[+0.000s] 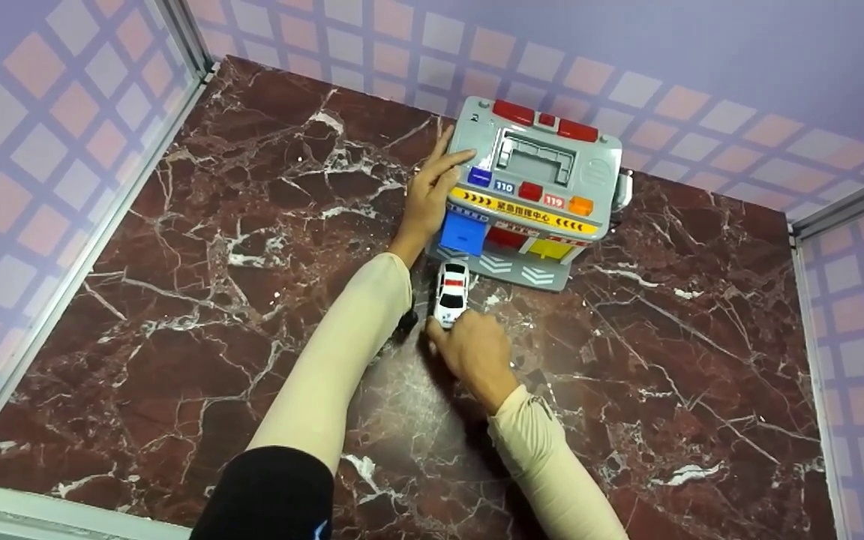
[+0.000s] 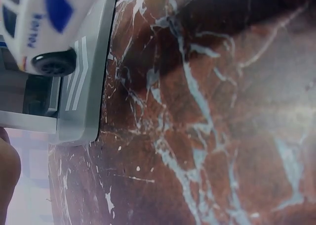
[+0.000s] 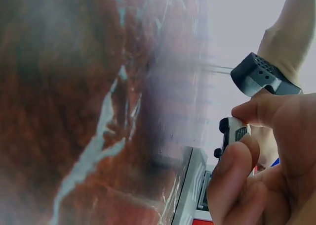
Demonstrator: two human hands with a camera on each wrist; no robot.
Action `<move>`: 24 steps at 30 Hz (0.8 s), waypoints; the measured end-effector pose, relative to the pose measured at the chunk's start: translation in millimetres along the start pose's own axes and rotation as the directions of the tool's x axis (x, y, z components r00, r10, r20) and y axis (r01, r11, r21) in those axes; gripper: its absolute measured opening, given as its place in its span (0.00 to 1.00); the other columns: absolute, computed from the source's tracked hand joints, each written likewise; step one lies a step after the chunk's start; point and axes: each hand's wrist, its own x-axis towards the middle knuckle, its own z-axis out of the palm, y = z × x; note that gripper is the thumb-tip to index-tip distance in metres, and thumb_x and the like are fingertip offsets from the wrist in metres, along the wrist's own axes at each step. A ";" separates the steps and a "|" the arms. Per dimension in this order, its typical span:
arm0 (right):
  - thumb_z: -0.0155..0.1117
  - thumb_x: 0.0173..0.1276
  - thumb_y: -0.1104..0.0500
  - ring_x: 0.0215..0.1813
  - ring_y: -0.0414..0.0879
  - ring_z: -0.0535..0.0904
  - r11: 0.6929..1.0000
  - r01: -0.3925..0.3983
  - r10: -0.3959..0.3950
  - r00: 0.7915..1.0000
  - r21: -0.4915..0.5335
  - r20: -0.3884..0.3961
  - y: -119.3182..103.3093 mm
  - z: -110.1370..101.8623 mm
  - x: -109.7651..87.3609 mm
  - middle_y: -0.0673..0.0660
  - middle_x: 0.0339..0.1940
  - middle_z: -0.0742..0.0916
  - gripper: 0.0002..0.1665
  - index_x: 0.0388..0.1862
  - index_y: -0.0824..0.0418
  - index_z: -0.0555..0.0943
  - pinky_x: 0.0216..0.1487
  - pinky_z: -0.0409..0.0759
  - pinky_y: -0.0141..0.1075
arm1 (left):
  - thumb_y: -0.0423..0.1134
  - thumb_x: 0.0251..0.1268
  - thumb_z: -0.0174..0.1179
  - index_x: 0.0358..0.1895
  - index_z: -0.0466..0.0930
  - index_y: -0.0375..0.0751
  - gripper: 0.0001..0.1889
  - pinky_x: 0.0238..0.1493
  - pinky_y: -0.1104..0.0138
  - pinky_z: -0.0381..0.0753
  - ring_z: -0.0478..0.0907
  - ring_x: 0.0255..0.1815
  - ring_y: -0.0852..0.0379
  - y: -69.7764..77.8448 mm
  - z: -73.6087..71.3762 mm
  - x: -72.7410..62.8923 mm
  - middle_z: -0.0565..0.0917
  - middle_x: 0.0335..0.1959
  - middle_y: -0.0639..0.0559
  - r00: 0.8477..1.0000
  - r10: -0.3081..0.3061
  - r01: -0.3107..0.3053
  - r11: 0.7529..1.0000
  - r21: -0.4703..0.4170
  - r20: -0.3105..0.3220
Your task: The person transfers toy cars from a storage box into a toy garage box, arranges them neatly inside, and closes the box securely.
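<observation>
My right hand [image 1: 477,352] pinches one end of a small white toy police car [image 1: 452,294] between thumb and fingers; the right wrist view shows this grip on the toy car [image 3: 240,132]. The car's other end points at the front ramp of a grey toy emergency station [image 1: 589,172], below its blue door [image 1: 463,234]. In the left wrist view the car [image 2: 37,22] overlaps the ramp's edge, its wheel showing. My left hand [image 1: 430,196] rests along the station's left side, fingers extended over the roof edge.
Red and yellow doors [image 1: 550,249] sit beside the blue one. A dark marbled tabletop [image 1: 664,360] lies below, with patterned purple walls [image 1: 702,97] behind and at both sides. A black wrist camera [image 3: 261,74] is on the left forearm.
</observation>
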 end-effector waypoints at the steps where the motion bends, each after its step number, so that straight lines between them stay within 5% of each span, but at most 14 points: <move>1: 0.53 0.69 0.29 0.13 0.46 0.71 1.000 0.001 -0.001 1.000 0.002 0.002 -0.2 -0.2 0.4 0.50 0.10 0.71 0.39 0.07 0.52 0.65 0.13 0.72 0.37 | 0.32 0.72 0.50 0.59 0.83 0.38 0.17 0.75 0.71 0.59 0.58 0.78 0.59 -0.1 -0.2 -0.3 0.61 0.79 0.43 1.000 0.004 -0.004 1.000 0.002 0.001; 13: 0.54 0.70 0.30 0.16 0.50 0.76 0.999 0.013 -0.013 1.000 0.029 -0.013 3.3 -1.0 10.2 0.54 0.11 0.75 0.37 0.09 0.52 0.67 0.17 0.77 0.42 | 0.32 0.73 0.50 0.59 0.83 0.38 0.17 0.75 0.70 0.59 0.59 0.78 0.60 -2.0 -0.1 -0.5 0.61 0.79 0.41 1.000 0.022 -0.022 1.000 0.004 0.002; 24: 0.55 0.68 0.30 0.20 0.53 0.79 0.999 -0.020 0.021 1.000 0.037 -0.016 2.4 -5.0 21.2 0.58 0.15 0.80 0.35 0.11 0.53 0.70 0.20 0.79 0.45 | 0.29 0.72 0.49 0.58 0.81 0.31 0.17 0.76 0.69 0.58 0.57 0.80 0.47 6.1 2.4 -2.3 0.59 0.79 0.39 1.000 0.016 -0.016 1.000 -0.015 -0.017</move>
